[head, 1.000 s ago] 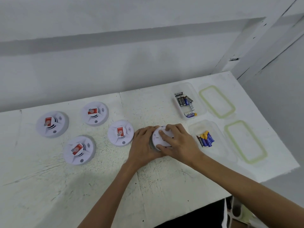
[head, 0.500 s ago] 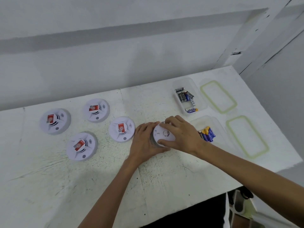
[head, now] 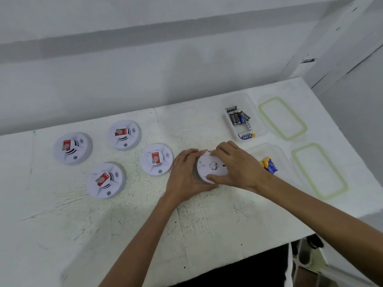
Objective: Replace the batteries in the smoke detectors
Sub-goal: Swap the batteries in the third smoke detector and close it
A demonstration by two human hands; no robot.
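I see both hands on 1 smoke detector (head: 209,169), tipped back-side up near table (head: 207,224) center. L hand (head: 184,175) fingers curl round its left rim. R hand (head: 240,168) fingers & thumb grip the right rim. 4 more detectors (head: 156,159) lie to the left, battery tubs (head: 256,121) to the right.

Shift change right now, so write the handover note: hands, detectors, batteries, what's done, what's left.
Left hand and right hand both grip the held detector, back side up.
The four detectors lie face up to its left.
Dark batteries are in the far tub, blue-yellow batteries in the near tub.
Done: no swap visible.
Left: open this one, change batteries, likely the others too.
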